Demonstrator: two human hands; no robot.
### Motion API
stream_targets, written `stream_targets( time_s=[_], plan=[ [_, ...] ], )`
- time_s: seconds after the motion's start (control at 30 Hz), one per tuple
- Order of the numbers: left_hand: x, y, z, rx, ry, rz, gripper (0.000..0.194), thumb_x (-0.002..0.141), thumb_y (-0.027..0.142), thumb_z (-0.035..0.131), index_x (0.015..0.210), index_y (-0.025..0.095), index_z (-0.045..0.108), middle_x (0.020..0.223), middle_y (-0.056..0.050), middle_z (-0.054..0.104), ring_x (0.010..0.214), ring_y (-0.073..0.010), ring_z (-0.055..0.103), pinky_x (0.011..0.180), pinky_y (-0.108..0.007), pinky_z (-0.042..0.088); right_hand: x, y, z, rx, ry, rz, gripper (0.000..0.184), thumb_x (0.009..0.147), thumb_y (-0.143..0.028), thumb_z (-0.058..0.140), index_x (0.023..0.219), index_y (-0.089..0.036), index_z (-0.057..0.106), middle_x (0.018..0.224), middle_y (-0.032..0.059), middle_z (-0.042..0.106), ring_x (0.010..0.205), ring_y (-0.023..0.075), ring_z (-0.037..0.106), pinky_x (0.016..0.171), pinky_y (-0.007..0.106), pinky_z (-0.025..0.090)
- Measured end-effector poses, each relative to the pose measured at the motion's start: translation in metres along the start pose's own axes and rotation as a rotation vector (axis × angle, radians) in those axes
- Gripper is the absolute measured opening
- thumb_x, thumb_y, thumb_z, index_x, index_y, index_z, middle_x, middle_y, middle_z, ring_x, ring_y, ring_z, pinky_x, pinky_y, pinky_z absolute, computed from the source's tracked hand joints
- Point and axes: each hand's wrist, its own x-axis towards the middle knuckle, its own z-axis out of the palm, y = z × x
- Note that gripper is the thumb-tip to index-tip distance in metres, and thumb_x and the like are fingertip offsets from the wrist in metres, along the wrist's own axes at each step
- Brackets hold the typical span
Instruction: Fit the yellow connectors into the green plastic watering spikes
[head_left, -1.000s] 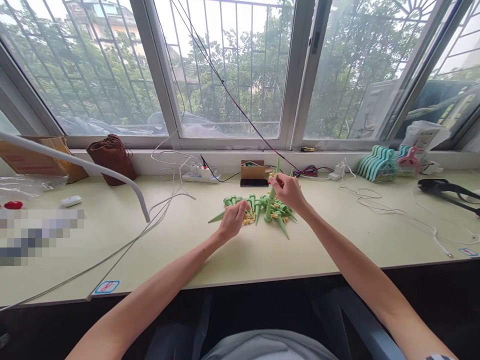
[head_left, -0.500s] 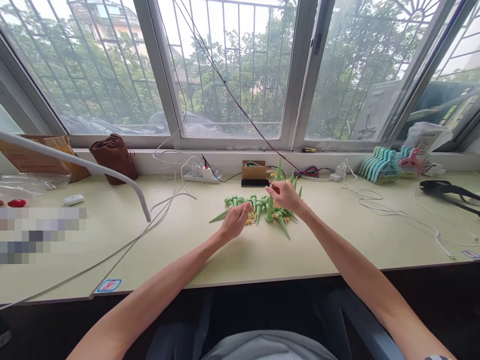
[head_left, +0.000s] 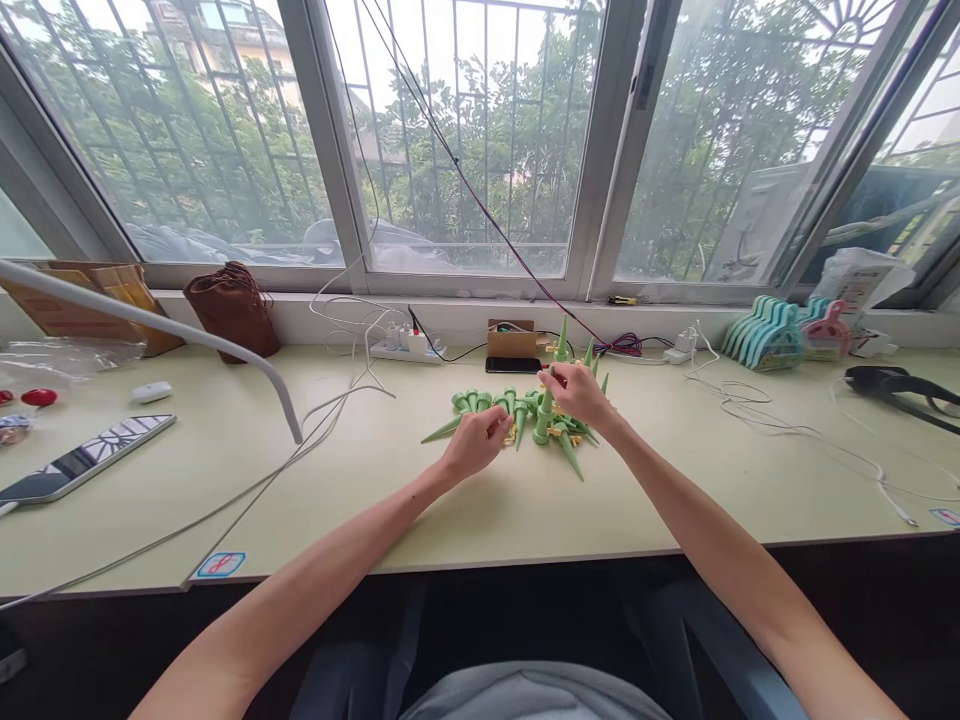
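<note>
Green plastic plant watering spikes (head_left: 571,455) with small yellow valves lie in a pile in the middle of the table. My right hand (head_left: 576,392) is closed around the upper part of one upright green watering spike (head_left: 541,430), whose wide collar shows below the fingers. To its left, my left hand (head_left: 478,440) is curled shut beside the pile, close to some yellow valves (head_left: 511,434). Whatever lies inside its fingers is hidden. Behind my right hand another green spike (head_left: 562,340) stands point up.
A black phone (head_left: 513,366) lies before a small cardboard box (head_left: 511,340). A power strip (head_left: 409,346), a brown pouch (head_left: 232,318) and teal hangers (head_left: 763,332) line the back. White cables (head_left: 322,432) cross the left side; a tablet-like device (head_left: 90,462) lies further left.
The view has shifted slightly. Both hands stay nearly in place, the right one still on the upright spike; the left hand's fingers have turned a little.
</note>
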Motion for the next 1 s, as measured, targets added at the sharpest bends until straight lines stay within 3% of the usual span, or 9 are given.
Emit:
stream_targets(
  time_s=[0.27, 0.43, 0.53, 0.67, 0.73, 0.87, 1.0],
  plan=[
    [0.0, -0.002, 0.0, 0.023, 0.005, -0.026, 0.026, 0.092, 0.034, 0.051, 0.072, 0.02, 0.058, 0.051, 0.006, 0.044, 0.047, -0.0109, 0.036, 0.053, -0.025, 0.031, -0.005, -0.009, 0.005, -0.016, -0.01, 0.029, 0.044, 0.092, -0.042, 0.051, 0.059, -0.022, 0.031, 0.052, -0.0037, 0.041, 0.052, 0.0112, 0.035, 0.056, 0.027, 0.027],
    [0.0, -0.003, 0.001, 0.024, 0.01, -0.042, 0.027, 0.093, 0.035, 0.05, 0.073, 0.02, 0.059, 0.051, 0.005, 0.046, 0.047, -0.0113, 0.039, 0.053, -0.025, 0.031, -0.01, -0.018, 0.003, -0.041, 0.019, 0.078, 0.033, 0.09, -0.045, 0.057, 0.069, -0.02, 0.049, 0.056, -0.003, 0.05, 0.052, 0.0122, 0.045, 0.056, 0.026, 0.031],
    [0.002, -0.005, -0.001, 0.023, 0.039, -0.048, 0.026, 0.092, 0.035, 0.05, 0.073, 0.02, 0.06, 0.05, 0.005, 0.045, 0.047, -0.0114, 0.039, 0.053, -0.025, 0.031, -0.016, -0.03, 0.001, -0.109, 0.167, 0.08, 0.025, 0.092, -0.044, 0.056, 0.09, -0.019, 0.059, 0.056, -0.0041, 0.05, 0.051, 0.0129, 0.046, 0.055, 0.025, 0.03],
    [0.008, -0.01, -0.008, 0.036, 0.12, -0.042, 0.023, 0.091, 0.034, 0.052, 0.074, 0.02, 0.06, 0.051, 0.005, 0.047, 0.048, -0.0116, 0.041, 0.055, -0.026, 0.035, -0.024, -0.049, 0.004, -0.165, 0.363, -0.053, 0.025, 0.098, -0.039, 0.045, 0.093, -0.019, 0.06, 0.062, -0.0007, 0.054, 0.053, 0.0129, 0.045, 0.053, 0.025, 0.029],
    [0.011, -0.013, -0.013, 0.041, 0.184, -0.045, 0.022, 0.09, 0.032, 0.053, 0.073, 0.02, 0.06, 0.052, 0.005, 0.048, 0.048, -0.0116, 0.042, 0.056, -0.026, 0.037, -0.026, -0.055, 0.011, -0.179, 0.328, -0.141, 0.026, 0.1, -0.035, 0.042, 0.091, -0.019, 0.06, 0.066, 0.0016, 0.057, 0.055, 0.0126, 0.045, 0.054, 0.025, 0.028],
    [0.015, -0.021, -0.022, 0.082, 0.236, -0.079, 0.017, 0.088, 0.03, 0.055, 0.075, 0.02, 0.06, 0.059, 0.003, 0.056, 0.052, -0.012, 0.047, 0.058, -0.026, 0.039, -0.026, -0.055, 0.036, -0.223, 0.124, -0.284, 0.024, 0.1, -0.027, 0.041, 0.087, -0.018, 0.059, 0.076, 0.0045, 0.063, 0.057, 0.0122, 0.044, 0.054, 0.026, 0.025],
    [0.018, -0.028, -0.026, 0.149, 0.218, -0.1, 0.013, 0.085, 0.028, 0.057, 0.075, 0.02, 0.061, 0.066, 0.0, 0.063, 0.055, -0.0133, 0.052, 0.06, -0.027, 0.041, -0.031, -0.046, 0.065, -0.308, -0.051, -0.276, 0.027, 0.101, -0.025, 0.038, 0.087, -0.017, 0.06, 0.08, 0.0058, 0.063, 0.056, 0.0122, 0.044, 0.054, 0.027, 0.022]
  ],
)
